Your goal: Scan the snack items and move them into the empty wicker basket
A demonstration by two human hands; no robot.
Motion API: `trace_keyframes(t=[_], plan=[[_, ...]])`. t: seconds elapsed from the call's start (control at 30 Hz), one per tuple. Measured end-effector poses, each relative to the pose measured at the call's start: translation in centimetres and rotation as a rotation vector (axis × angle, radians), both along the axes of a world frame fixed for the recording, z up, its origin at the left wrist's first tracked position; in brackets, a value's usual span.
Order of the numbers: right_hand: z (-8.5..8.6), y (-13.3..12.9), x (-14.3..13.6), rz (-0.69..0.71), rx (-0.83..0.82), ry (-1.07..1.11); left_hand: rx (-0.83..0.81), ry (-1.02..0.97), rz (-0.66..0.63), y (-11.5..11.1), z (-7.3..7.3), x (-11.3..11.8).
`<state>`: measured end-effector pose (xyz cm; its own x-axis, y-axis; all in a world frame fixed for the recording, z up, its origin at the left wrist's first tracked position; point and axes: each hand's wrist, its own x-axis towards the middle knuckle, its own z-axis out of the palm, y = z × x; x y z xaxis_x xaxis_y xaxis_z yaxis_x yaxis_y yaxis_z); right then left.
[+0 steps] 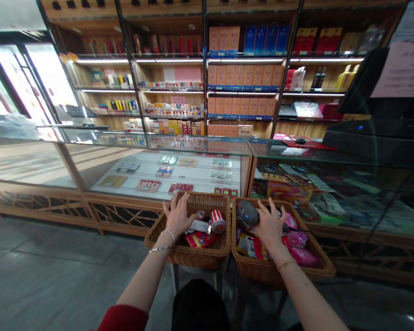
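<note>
1. L hand point(177, 217) over the brown woven L basket point(202, 258), fingers spread apart, thumb nr a small white pkt point(200, 226); can't tell if touching.
2. Same basket, R side: red-and-white striped round tub point(218, 222), w/ shiny red pkt point(199, 239) just beside, nearer the wearer.
3. R hand point(269, 226) now: clamped loosely on a dark-grey corded scanner point(247, 214), blue light on, above the brown woven R basket point(257, 270).
4. Bright-pink wrapped packs point(304, 257) in there, R of the wrist.

The left basket point(200, 261) holds a striped tub point(217, 222) and the right basket point(258, 270) pink packages point(303, 257).
</note>
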<state>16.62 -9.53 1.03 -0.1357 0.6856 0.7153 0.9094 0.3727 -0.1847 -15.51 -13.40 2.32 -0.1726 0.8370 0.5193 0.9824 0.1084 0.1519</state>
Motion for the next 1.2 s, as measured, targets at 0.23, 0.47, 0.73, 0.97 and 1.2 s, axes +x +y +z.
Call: trace_keyframes(t=[0.23, 0.47, 0.73, 0.97, 1.2], plan=[[-0.8, 0.5, 0.6, -0.007, 0.011, -0.037, 0.033, 0.063, 0.07, 0.9, -0.4, 1.7], [-1.0, 1.3, 1.8, -0.034, 0.033, -0.043, 0.024, 0.063, 0.052, 2.1, 0.0, 3.8], [0.1, 2.3, 4.9, -0.132, 0.033, 0.004, 0.024, 0.09, -0.093, 5.1, 0.8, 9.6], [-0.5, 3.2, 7.9, -0.212, 0.003, -0.021, -0.009, 0.103, -0.246, 8.1, 0.4, 15.3], [-2.1, 3.7, 8.6, -0.219, -0.004, -0.01, -0.14, 0.282, -0.262, 11.4, -0.4, 17.5]])
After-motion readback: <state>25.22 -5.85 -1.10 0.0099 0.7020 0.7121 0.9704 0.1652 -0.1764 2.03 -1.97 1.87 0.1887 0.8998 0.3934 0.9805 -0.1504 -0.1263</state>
